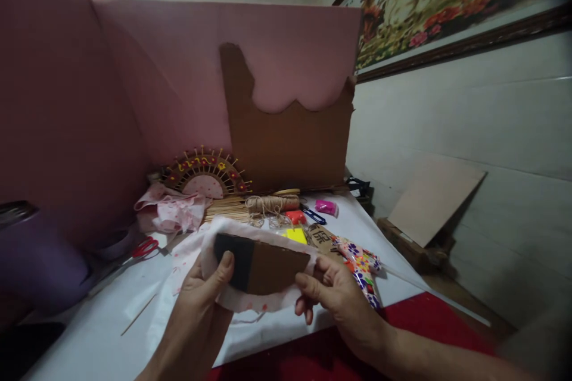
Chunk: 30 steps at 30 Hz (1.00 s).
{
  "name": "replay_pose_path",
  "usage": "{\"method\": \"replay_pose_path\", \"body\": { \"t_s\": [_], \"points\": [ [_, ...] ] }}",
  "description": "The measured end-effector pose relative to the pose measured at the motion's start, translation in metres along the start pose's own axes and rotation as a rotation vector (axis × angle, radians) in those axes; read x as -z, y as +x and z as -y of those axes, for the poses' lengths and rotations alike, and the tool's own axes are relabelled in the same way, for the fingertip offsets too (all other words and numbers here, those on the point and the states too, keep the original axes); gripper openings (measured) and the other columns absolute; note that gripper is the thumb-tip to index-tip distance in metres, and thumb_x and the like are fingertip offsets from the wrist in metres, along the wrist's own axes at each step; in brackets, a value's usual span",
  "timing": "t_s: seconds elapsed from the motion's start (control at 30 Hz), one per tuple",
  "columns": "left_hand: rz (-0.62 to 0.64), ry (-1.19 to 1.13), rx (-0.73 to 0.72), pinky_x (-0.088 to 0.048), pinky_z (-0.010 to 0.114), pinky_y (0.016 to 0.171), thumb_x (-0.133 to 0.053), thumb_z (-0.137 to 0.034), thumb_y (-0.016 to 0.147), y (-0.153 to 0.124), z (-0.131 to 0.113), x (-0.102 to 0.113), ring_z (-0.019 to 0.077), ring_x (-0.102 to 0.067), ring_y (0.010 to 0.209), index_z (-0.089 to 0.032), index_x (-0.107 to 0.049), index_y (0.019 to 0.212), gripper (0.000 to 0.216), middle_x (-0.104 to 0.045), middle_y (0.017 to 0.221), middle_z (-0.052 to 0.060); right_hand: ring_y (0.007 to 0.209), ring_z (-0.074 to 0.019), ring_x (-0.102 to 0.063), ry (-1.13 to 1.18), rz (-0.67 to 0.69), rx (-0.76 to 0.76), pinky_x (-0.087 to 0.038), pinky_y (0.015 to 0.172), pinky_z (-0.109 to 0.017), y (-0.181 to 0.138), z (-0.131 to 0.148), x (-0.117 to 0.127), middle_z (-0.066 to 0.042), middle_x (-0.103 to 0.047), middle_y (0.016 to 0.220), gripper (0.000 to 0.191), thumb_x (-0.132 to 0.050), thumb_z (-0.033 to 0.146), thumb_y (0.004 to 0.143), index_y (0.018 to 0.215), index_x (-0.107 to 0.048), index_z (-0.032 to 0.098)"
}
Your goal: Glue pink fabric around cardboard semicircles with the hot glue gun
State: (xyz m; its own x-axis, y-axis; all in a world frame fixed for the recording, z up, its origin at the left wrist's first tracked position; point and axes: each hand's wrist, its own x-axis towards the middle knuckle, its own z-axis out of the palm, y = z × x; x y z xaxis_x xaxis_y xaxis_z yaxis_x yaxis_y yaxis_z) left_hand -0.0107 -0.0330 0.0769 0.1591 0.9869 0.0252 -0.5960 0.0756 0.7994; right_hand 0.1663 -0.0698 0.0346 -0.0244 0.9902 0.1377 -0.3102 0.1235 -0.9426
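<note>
Fingers (226, 265) of the left hand (201, 294) are pinching one end of a half-round cardboard piece (272, 268), the thumb pressing on its black patch, while the right hand (339, 300) is gripping the other end. Both are holding it just above the near edge of the tabletop (89, 333). A spotted pink cloth (250, 305) is wrapping under the piece and spilling onto the tabletop. The cloth is looking soft and limp, likely to slip unless pinned against the card. The card is appearing light, stiff and easily creased, so its two ends are seeming the safest hold.

Behind, a pink screen (134, 71) is walling off the white tabletop, a brown cardboard cutout (290, 143) is leaning against it, and a framed painting (447, 0) is hanging on the white wall at right. Smaller items are lying about: a fan-shaped stick ornament (203, 172), a ball of twine (272, 203), red-handled scissors (145, 247) and a pink clay pack (326, 207).
</note>
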Motion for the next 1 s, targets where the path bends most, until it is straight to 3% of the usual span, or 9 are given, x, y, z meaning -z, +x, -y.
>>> {"method": "replay_pose_path", "body": {
  "t_s": [0.17, 0.3, 0.47, 0.8, 1.0],
  "points": [
    [-0.032, 0.014, -0.004, -0.058, 0.024, 0.072, -0.072, -0.018, 0.074, 0.001, -0.0038, -0.0009, 0.0207, -0.071, 0.084, -0.02, -0.067, 0.107, 0.033, -0.076, 0.092, 0.005, 0.037, -0.0053, -0.05, -0.048, -0.001, -0.021, -0.039, 0.038, -0.014, 0.0004, -0.002, 0.0014, 0.003, -0.059, 0.049, 0.033, -0.068, 0.044, 0.077, 0.074, -0.055, 0.014],
    [-0.045, 0.039, -0.004, -0.058, 0.027, 0.073, -0.07, -0.018, 0.075, 0.0024, -0.0047, 0.0003, 0.0211, -0.071, 0.085, -0.02, -0.065, 0.112, 0.037, -0.076, 0.095, 0.006, 0.042, -0.0055, -0.05, -0.092, -0.024, 0.042, -0.042, 0.04, -0.015, -0.001, -0.0012, 0.0003, 0.003, -0.058, 0.053, 0.033, -0.071, 0.042, 0.074, 0.068, -0.054, 0.015],
    [-0.066, 0.042, 0.022, -0.059, 0.028, 0.072, -0.071, -0.014, 0.074, 0.0035, -0.0064, -0.0006, 0.0202, -0.072, 0.08, -0.021, -0.065, 0.11, 0.037, -0.076, 0.092, 0.004, 0.054, -0.0094, -0.054, -0.004, 0.005, 0.072, -0.045, 0.039, -0.016, -0.0005, 0.001, -0.0005, 0.003, -0.056, 0.064, 0.036, -0.074, 0.044, 0.071, 0.081, -0.054, 0.016],
    [-0.032, -0.002, 0.033, -0.056, 0.029, 0.078, -0.069, -0.022, 0.077, -0.0007, -0.0009, -0.0004, 0.0208, -0.07, 0.086, -0.02, -0.063, 0.114, 0.038, -0.075, 0.098, 0.007, 0.044, -0.0061, -0.044, -0.07, -0.076, 0.026, -0.039, 0.038, -0.016, -0.0016, 0.0, 0.0011, 0.005, -0.05, 0.056, 0.037, -0.07, 0.049, 0.074, 0.087, -0.062, 0.014],
    [-0.037, -0.096, 0.049, -0.053, 0.032, 0.084, -0.061, -0.031, 0.083, -0.003, -0.0006, -0.0039, 0.0231, -0.065, 0.101, -0.019, -0.061, 0.118, 0.037, -0.072, 0.107, 0.009, 0.042, -0.0059, -0.044, -0.058, -0.054, -0.019, -0.039, 0.039, -0.016, -0.0024, -0.0035, 0.0023, 0.004, -0.053, 0.055, 0.035, -0.069, 0.047, 0.076, 0.087, -0.061, 0.015]
  ]
}}
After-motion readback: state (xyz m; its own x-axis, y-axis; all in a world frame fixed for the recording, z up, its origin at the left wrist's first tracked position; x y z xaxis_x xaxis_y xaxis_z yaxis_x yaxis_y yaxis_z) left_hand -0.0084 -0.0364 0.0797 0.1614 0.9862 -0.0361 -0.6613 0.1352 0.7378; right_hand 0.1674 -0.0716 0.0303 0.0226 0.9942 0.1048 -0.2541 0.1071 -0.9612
